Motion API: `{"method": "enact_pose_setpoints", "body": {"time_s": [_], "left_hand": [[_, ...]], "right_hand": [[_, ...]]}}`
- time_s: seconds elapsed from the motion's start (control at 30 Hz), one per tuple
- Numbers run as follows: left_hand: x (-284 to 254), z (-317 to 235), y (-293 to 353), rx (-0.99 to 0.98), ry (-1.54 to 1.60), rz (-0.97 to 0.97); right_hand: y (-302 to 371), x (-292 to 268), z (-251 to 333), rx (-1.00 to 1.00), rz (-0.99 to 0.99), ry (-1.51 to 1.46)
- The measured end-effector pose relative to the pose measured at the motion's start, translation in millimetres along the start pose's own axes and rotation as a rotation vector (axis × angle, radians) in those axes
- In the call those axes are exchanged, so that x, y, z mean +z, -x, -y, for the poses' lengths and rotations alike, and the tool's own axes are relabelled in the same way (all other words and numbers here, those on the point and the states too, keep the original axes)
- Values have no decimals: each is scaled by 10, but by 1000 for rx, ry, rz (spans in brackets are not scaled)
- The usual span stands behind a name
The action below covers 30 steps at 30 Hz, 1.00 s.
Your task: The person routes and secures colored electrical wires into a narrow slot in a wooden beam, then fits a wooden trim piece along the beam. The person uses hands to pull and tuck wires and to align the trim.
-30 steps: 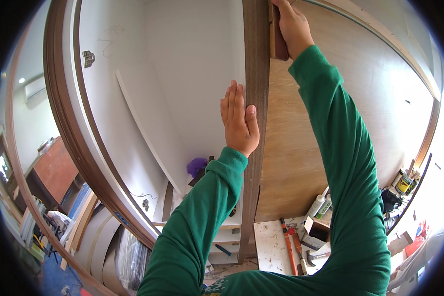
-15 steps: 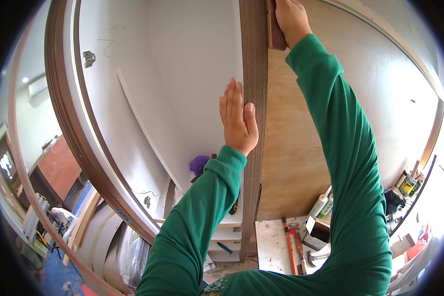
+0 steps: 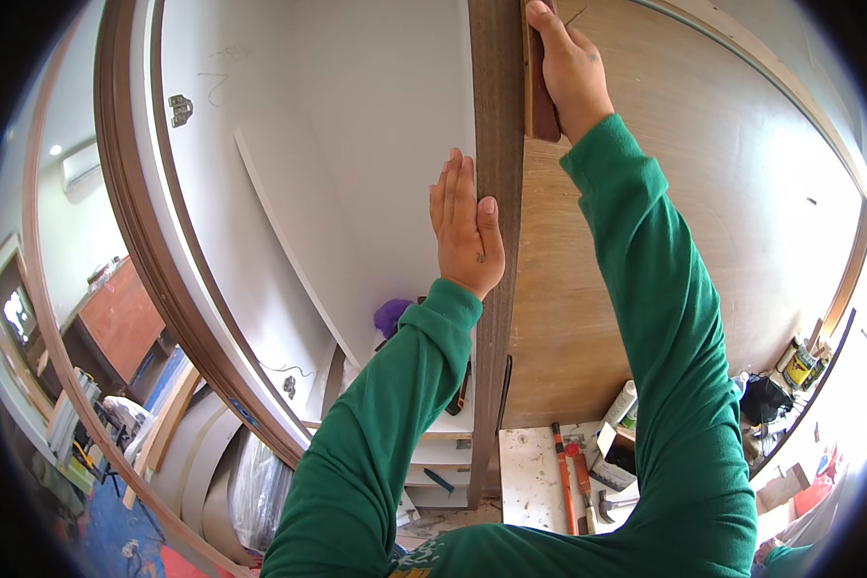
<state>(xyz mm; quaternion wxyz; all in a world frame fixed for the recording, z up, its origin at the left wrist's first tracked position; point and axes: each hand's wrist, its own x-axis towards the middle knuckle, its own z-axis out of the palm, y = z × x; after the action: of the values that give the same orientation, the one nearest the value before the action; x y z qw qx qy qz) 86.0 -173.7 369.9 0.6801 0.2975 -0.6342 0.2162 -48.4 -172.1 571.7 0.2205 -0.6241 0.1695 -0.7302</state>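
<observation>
My left hand lies flat with fingers stretched upward along the left side of an upright dark wood panel. It grips nothing. Higher up, on the panel's right side, my right hand is closed round a reddish-brown wooden block. The block stands lengthwise along the panel's right edge; whether its hidden face touches the panel I cannot tell. My right thumb rests near the block's upper end. A thin dark tip shows just beyond the fingers.
Left of the panel is a white cabinet interior with a metal hinge and a purple bundle. A tan board spans the right. Below it a white surface bears a hammer, orange-handled tools, a box and tubes.
My right hand has moved down along the panel with the block, so more of both shows. My left hand has stayed in place against the panel.
</observation>
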Motion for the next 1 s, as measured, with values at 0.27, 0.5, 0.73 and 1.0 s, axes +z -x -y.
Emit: {"method": "enact_pose_setpoints", "body": {"time_s": [0.27,0.5,0.73,1.0], "left_hand": [[-17,-38,-2,-13,17,-17],[-25,-53,3,-7,8,-27],[-21,-48,3,-7,-8,-39],[-46,-50,-10,21,-63,-25]], "right_hand": [[809,-131,-411,80,-41,-41],[315,-38,-172,-96,-64,8],[855,-122,-433,-25,-62,24],[641,-88,-252,-44,-54,7]]}}
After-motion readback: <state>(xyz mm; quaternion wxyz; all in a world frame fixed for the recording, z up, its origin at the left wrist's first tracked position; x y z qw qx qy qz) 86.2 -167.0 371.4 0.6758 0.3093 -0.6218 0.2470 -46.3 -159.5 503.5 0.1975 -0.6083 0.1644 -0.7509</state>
